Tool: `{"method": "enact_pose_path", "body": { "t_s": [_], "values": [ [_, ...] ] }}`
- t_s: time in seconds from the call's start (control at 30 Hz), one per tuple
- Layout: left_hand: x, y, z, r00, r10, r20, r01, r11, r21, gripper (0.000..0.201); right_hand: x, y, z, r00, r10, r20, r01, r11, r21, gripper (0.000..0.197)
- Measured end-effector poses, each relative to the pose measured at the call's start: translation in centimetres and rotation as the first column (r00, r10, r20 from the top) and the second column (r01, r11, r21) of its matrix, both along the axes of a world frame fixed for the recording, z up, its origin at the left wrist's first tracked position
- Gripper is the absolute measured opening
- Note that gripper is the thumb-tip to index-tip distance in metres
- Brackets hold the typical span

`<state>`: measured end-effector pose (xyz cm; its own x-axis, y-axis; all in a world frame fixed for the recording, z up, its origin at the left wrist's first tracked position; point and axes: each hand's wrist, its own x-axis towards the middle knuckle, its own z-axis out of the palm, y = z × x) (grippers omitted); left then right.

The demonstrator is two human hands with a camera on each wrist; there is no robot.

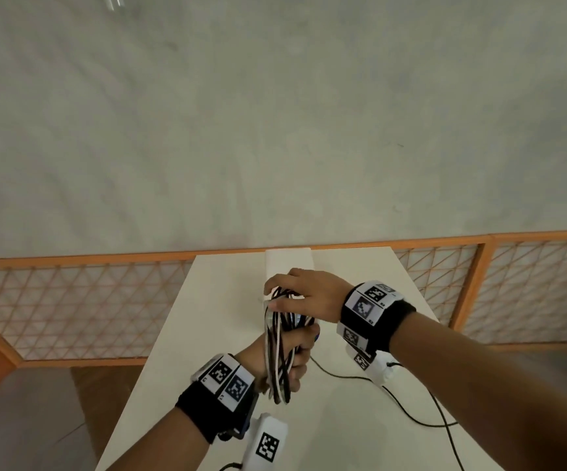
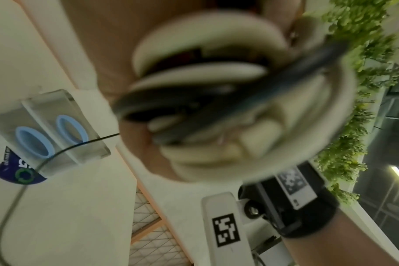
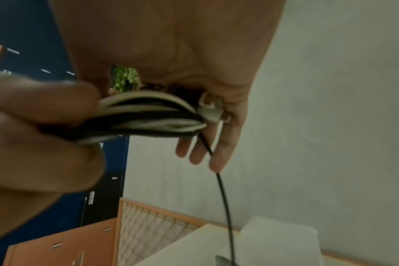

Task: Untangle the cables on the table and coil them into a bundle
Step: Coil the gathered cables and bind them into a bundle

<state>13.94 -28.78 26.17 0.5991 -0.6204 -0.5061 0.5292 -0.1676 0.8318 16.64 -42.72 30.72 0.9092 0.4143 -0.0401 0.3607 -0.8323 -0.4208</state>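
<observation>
The right hand's fingers (image 1: pixel 272 283) curl over the top of the coil (image 1: pixel 284 338), thumb across its front, pinching the upper bend of black and white loops. The right wrist view shows a white plug (image 3: pixel 211 109) tucked against that palm. The left hand (image 1: pixel 292 362) grips the coil's lower half from behind, fingers wrapped round it at about 6 o'clock from the right hand. The coil hangs upright between the two hands, lifted above the surface (image 1: pixel 207 334).

One black tail (image 1: pixel 360 379) leaves the coil near its middle and trails over the surface toward 4 o'clock, so the winding looks nearly done but not finished.

To do this turn well, the left hand should probably keep a firm hold so the loops stay the same size, while the right draws the tail up in even passes. Letting the cable roll slightly in the fingers should spare it a twist. The likely risk is a loop slipping out at the bottom, where strands already splay.
</observation>
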Motion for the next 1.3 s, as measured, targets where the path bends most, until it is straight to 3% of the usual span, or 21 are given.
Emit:
{"method": "enact_pose_path", "body": {
  "t_s": [0.17,0.37,0.53,0.7,0.8,0.87,0.93,1.0,1.07,1.13,1.2,1.3],
  "values": [
    [-0.4,-0.8,0.3,0.999,-0.035,0.012,0.035,0.999,0.020,0.041,0.6,-0.3,-0.2,0.984,-0.175,0.022,0.172,0.981,0.092,0.057],
    [0.0,-0.9,-0.5,0.999,0.015,0.039,-0.012,0.997,-0.074,0.035,0.7,-0.2,1.4,0.949,-0.260,0.180,0.231,0.959,0.167,0.047],
    [1.4,0.7,-2.5,0.992,0.073,0.108,-0.036,0.949,-0.314,0.070,0.6,0.6,1.5,0.880,-0.283,0.381,0.243,0.958,0.151,0.036],
    [2.1,3.0,-4.1,0.997,0.065,-0.027,-0.070,0.868,-0.492,0.064,0.3,0.9,1.5,0.836,-0.318,0.448,0.243,0.945,0.217,0.032],
    [3.3,4.9,-4.5,0.984,0.165,-0.071,-0.176,0.809,-0.560,0.071,0.6,0.0,2.3,0.799,-0.315,0.512,0.247,0.948,0.199,0.031],
    [4.1,5.2,-3.4,0.963,0.256,0.080,-0.185,0.849,-0.494,0.081,0.6,-0.3,2.3,0.790,-0.268,0.552,0.239,0.963,0.125,0.033],
    [3.9,4.2,-1.3,0.902,0.194,0.385,-0.075,0.950,-0.303,0.085,0.4,0.1,1.8,0.793,-0.208,0.572,0.215,0.975,0.057,0.035],
    [3.2,2.2,0.2,0.826,0.078,0.559,0.019,0.986,-0.166,0.062,0.1,1.2,1.3,0.799,-0.190,0.570,0.190,0.980,0.060,0.036],
    [2.4,0.4,0.7,0.788,0.101,0.607,-0.025,0.991,-0.133,0.045,0.1,2.1,1.3,0.819,-0.238,0.521,0.193,0.971,0.140,0.035],
    [2.2,-0.3,0.2,0.760,0.189,0.622,-0.101,0.979,-0.175,0.048,0.2,2.5,1.5,0.843,-0.301,0.445,0.214,0.948,0.236,0.032],
    [2.4,-0.5,-0.2,0.713,0.191,0.674,-0.129,0.981,-0.142,0.049,0.1,2.6,1.6,0.861,-0.326,0.391,0.224,0.933,0.283,0.030],
    [2.7,-0.9,-0.4,0.717,0.160,0.678,-0.147,0.986,-0.077,0.030,-0.3,2.7,1.7,0.871,-0.322,0.372,0.214,0.928,0.304,0.029]
  ]
}}
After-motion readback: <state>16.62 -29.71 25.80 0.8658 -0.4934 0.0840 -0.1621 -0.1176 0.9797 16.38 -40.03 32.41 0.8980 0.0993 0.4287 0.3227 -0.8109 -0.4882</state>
